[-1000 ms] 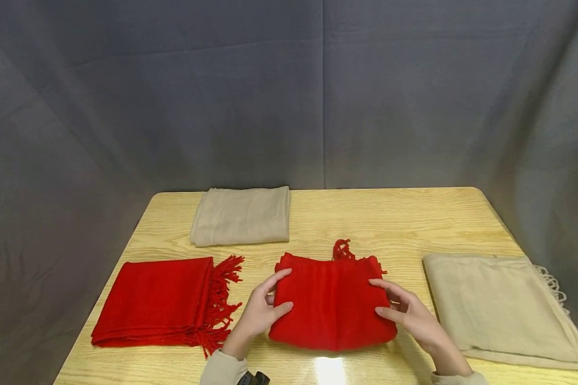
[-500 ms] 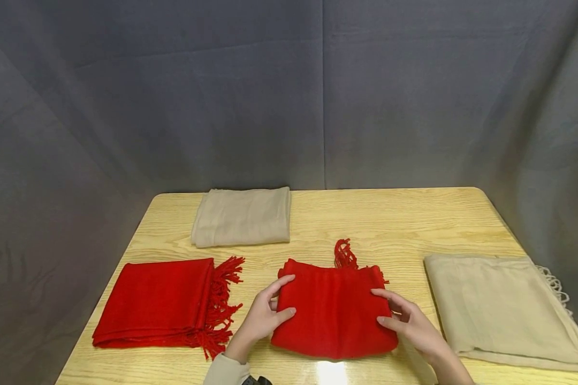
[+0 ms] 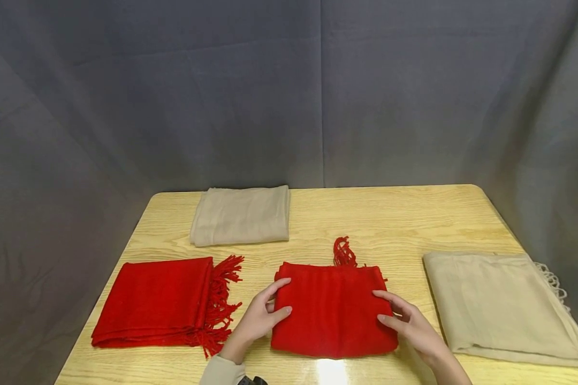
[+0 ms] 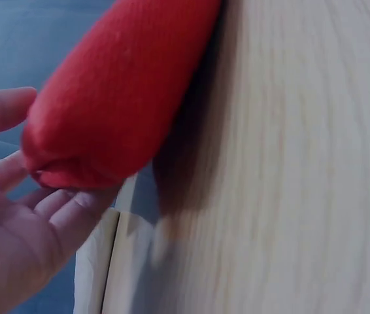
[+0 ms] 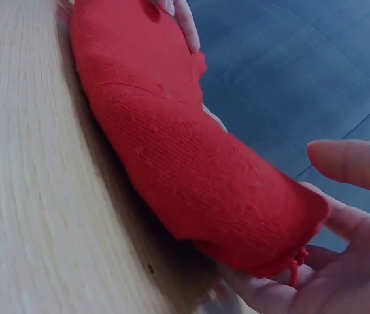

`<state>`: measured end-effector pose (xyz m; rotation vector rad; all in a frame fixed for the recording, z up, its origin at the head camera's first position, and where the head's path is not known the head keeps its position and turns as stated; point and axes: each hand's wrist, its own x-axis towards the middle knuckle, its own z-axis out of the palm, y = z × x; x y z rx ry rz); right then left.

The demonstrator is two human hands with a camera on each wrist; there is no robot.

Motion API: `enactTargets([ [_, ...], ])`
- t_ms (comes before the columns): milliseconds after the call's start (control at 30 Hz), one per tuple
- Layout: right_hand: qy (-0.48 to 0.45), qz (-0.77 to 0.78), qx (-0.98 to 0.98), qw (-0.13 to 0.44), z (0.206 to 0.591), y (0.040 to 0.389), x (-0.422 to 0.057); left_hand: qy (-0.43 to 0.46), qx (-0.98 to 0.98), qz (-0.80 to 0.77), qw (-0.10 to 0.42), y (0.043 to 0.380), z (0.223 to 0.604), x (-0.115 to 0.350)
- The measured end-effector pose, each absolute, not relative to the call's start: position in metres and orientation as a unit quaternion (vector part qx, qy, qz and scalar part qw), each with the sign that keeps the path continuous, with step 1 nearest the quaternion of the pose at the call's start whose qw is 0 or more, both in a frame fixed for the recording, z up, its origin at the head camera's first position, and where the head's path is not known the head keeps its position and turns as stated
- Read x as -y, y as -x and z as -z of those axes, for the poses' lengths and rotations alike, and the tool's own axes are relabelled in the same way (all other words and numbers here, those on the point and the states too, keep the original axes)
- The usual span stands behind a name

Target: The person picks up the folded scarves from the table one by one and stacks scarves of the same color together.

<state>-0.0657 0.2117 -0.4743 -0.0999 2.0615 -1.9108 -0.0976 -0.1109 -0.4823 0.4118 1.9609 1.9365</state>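
Note:
A folded red scarf [image 3: 334, 313] with a tuft of fringe behind its far edge is held level, low over the front middle of the table. My left hand [image 3: 257, 318] grips its left side, and my right hand [image 3: 416, 327] grips its right side. In both wrist views, fingers reach under the scarf's folded end while the thumb lies on the other side. The left wrist view shows a thick rounded fold of the scarf [image 4: 126, 91] with shadow on the wood beneath. In the right wrist view, the scarf [image 5: 185, 163] sags between the hands.
Left of the hands lies another folded red scarf [image 3: 156, 299], fringe pointing right. A folded beige cloth [image 3: 243, 216] sits at the back left. On the right is a larger beige fringed scarf [image 3: 503, 307]. The wooden table [image 3: 390, 214] is surrounded by grey curtains [image 3: 231, 107].
Both hands have brought the red scarf slightly toward me and lower. Its far edge, dipped in the middle before, is now nearly straight. The other cloths have stayed put.

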Motion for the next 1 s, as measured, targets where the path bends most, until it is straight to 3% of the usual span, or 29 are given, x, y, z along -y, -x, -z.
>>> enactTargets([
  [267,-0.005,0.672,-0.722,0.165,0.477,0.066,-0.21,-0.143,-0.735,-0.641,0.168,0.093,0.487,0.124],
  [567,-0.046,0.655,-0.739,0.148,0.48,0.065,-0.215,-0.115,-0.743,-0.631,0.193,0.094,0.485,0.14],
  [1000,-0.076,0.594,-0.8,-0.016,0.467,0.062,-0.222,-0.146,-0.777,-0.582,0.189,0.095,0.471,0.165],
])
